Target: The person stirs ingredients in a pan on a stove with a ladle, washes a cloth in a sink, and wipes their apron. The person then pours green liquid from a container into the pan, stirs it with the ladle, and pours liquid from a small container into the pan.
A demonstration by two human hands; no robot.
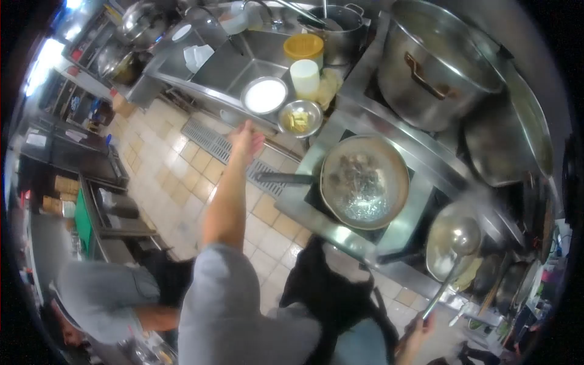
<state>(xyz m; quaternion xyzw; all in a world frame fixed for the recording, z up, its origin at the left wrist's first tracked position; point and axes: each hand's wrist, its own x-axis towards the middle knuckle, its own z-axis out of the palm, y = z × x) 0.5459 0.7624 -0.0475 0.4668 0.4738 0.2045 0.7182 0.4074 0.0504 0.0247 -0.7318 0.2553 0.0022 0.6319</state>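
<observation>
My left hand (pixel 245 143) is stretched forward over the floor, near a metal bowl of white contents (pixel 265 95) and a smaller bowl with pale yellow pieces (pixel 300 118). Its fingers look partly curled but are blurred, and nothing shows in them. The black-handled pan (pixel 364 182) sits on the stove with bubbling liquid and dark bits inside; its handle is below and right of that hand, apart from it. My right hand (pixel 420 334), low in view, is closed round the handle of a ladle (pixel 466 236), whose bowl hangs over a second, pale pan (pixel 439 249).
Large stockpots (pixel 438 67) stand behind the stove. A white-lidded container (pixel 305 78) and a yellow tub (pixel 303 47) are beside the sink (pixel 225 73). Another person in a grey shirt (pixel 106 298) is close on my left. The tiled floor (pixel 182 164) has a drain grate.
</observation>
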